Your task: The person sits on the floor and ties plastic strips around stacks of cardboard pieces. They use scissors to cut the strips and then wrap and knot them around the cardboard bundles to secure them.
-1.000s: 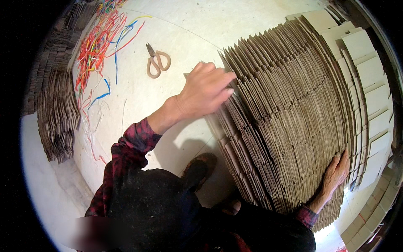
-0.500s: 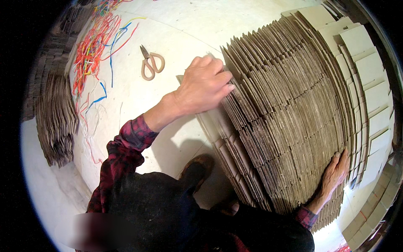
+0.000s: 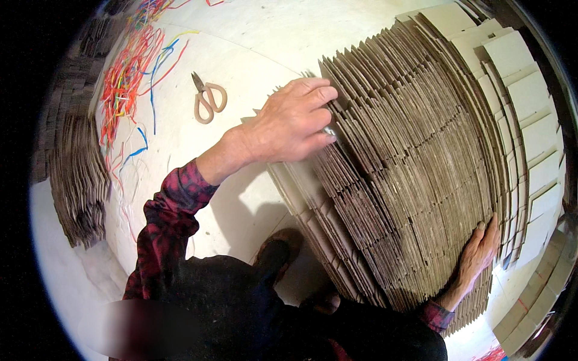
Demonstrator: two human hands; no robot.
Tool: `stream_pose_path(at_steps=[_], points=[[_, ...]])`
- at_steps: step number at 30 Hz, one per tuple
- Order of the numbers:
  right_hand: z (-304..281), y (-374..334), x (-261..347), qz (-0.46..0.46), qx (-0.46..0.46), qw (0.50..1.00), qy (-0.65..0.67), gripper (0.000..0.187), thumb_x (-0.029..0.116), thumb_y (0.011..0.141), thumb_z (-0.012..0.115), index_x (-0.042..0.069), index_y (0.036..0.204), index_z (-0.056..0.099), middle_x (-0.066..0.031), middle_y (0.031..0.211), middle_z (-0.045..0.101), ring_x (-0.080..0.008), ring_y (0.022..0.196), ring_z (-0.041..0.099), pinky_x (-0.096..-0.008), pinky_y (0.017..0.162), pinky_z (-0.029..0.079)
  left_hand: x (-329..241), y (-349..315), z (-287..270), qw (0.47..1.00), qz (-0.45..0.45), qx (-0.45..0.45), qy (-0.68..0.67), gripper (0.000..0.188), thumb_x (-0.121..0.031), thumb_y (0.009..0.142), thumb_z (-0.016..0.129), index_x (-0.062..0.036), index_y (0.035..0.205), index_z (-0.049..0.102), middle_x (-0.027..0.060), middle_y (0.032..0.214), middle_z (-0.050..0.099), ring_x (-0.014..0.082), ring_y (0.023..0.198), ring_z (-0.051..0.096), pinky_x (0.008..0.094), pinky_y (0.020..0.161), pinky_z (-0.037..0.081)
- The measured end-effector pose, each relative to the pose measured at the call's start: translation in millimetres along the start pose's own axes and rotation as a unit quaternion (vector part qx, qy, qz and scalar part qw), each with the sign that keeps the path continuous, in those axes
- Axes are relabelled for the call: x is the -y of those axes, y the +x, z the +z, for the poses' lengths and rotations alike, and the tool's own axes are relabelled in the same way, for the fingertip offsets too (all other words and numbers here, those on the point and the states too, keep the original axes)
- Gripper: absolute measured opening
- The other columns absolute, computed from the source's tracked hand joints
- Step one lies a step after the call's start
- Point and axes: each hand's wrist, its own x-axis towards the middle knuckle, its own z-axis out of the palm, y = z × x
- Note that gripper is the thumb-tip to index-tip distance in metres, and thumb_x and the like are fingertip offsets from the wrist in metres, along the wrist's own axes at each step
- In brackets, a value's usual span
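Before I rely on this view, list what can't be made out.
Head view:
Left hand: palm and any grip, hidden by the back of the hand.
Cardboard stack: near end, partly hidden by dark clothing.
Dark piles at left: outer parts, lost in the picture's dark rim.
Blurred patch, lower left: whatever it covers.

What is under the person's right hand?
The right hand rests on the row of brown card sheets; their edges show around it, but whatever the palm covers cannot be seen.
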Motion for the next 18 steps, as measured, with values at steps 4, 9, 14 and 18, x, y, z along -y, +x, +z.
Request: stream_pose_path(at_steps=[4, 9, 14, 18], points=[[-2, 1, 2, 0.005, 0.011, 1.000, 0.010, 0.052, 0.039, 0.098, 0.040, 0.001, 0.132, 0.047, -0.0194, 0.108, 0.056, -0.0353, 0.102, 0.052, -0.0442, 0.091, 0.039, 3, 7, 3, 0.999, 0.005, 0.005, -0.044, 0.034, -0.027, 0.077, 0.070, -0.0019, 0.071, 0.049, 0.0173, 0.113, 0.054, 0.0339, 0.091, 0.056, 0.0438, 0.081, 0.047], [0, 0, 1, 0.004, 0.001, 1.000, -0.001, 0.051, 0.039, 0.098, 0.039, 0.002, 0.132, 0.047, -0.0187, 0.110, 0.056, -0.0346, 0.103, 0.052, -0.0443, 0.092, 0.038, 4, 20, 12, 0.996, 0.030, -0.076, -0.036, 0.037, -0.028, 0.077, 0.072, -0.0021, 0.071, 0.047, 0.0193, 0.115, 0.056, 0.0318, 0.079, 0.058, 0.0411, 0.068, 0.047], [-2, 1, 4, 0.024, 0.018, 1.000, 0.001, 0.051, 0.039, 0.098, 0.039, 0.003, 0.133, 0.046, -0.0182, 0.112, 0.056, -0.0347, 0.105, 0.051, -0.0444, 0.094, 0.038, 6, 24, 16, 0.997, 0.014, -0.068, -0.032, 0.036, -0.030, 0.079, 0.070, -0.0016, 0.072, 0.048, 0.0203, 0.114, 0.057, 0.0315, 0.077, 0.057, 0.0396, 0.066, 0.046], [-1, 0, 2, 0.015, 0.014, 1.000, 0.003, 0.052, 0.040, 0.098, 0.038, 0.003, 0.134, 0.046, -0.0180, 0.113, 0.056, -0.0344, 0.104, 0.051, -0.0442, 0.093, 0.038, 7, 25, 14, 0.998, 0.011, -0.058, -0.005, 0.029, -0.026, 0.081, 0.067, -0.0015, 0.079, 0.053, 0.0139, 0.096, 0.058, 0.0273, 0.074, 0.052, 0.0373, 0.068, 0.042]])
